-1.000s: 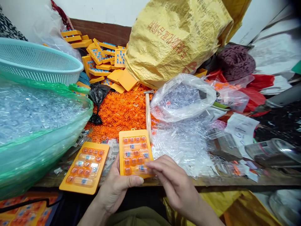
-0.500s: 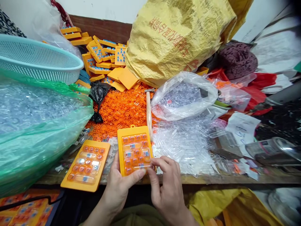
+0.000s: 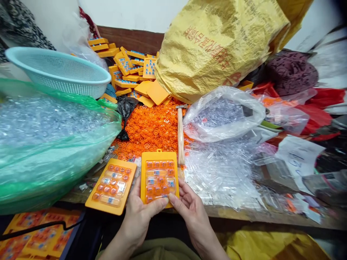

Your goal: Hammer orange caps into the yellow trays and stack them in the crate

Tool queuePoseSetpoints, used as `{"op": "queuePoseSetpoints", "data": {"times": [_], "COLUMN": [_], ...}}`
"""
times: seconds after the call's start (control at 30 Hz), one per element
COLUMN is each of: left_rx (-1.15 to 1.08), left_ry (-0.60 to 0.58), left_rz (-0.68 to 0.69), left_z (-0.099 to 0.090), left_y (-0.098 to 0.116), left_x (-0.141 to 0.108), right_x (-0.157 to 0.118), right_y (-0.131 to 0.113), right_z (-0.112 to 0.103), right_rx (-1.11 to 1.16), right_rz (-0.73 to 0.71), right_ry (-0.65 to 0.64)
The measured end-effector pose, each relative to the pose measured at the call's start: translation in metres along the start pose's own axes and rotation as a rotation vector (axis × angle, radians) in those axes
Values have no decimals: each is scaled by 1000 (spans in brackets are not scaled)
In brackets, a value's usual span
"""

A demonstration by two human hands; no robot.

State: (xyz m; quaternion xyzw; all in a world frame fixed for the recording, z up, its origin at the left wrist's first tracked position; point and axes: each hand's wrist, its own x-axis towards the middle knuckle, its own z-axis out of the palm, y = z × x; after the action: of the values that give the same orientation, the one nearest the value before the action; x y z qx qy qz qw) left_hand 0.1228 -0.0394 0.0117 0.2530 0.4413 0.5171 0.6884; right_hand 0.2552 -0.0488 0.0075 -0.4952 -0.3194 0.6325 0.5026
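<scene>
Panel [image 3: 161,174], 1, in 2 hands [image 3: 138,212] [image 3: 193,208]

Left of one rectangular orange plastic case [image 3: 160,177], its twin [image 3: 111,186] is laid; behind, round orange plastic rings [image 3: 154,126] are heaped.

Left hand [image 3: 137,213]: bare
Right hand [image 3: 193,209]: bare, matching shape
Forearms [image 3: 119,236]: bare, tapering toward the wrists
Garment [image 3: 159,250]: plain olive-green cloth, dull

Left fingers [image 3: 157,205] and right fingers [image 3: 176,202] hold an orange panel [image 3: 159,178]; hammer [image 3: 180,135] beyond.
</scene>
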Motion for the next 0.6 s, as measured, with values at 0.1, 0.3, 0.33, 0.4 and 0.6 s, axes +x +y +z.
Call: {"op": "queuePoseSetpoints", "data": {"times": [0.1, 0.3, 0.33, 0.4, 0.6], "left_rx": [255, 935, 1030, 1169, 1108], "left_ry": [88, 357, 397, 437, 498], "left_rz": [70, 267, 317, 405, 286], "left_z": [-22, -90, -100, -115, -122], "left_y": [18, 54, 57, 58, 51], "left_x": [-7, -18, -17, -15, -8], "right_x": [-5, -1, 1, 4, 9], "right_y": [9, 41, 45, 50, 49], "right_z": [17, 73, 79, 85, 77], "right_rx": [49, -54, -136, -328, -536], "right_rz": [84, 113, 56, -60, -137], "right_ry": [-51, -244, -268, -292, -125]}}
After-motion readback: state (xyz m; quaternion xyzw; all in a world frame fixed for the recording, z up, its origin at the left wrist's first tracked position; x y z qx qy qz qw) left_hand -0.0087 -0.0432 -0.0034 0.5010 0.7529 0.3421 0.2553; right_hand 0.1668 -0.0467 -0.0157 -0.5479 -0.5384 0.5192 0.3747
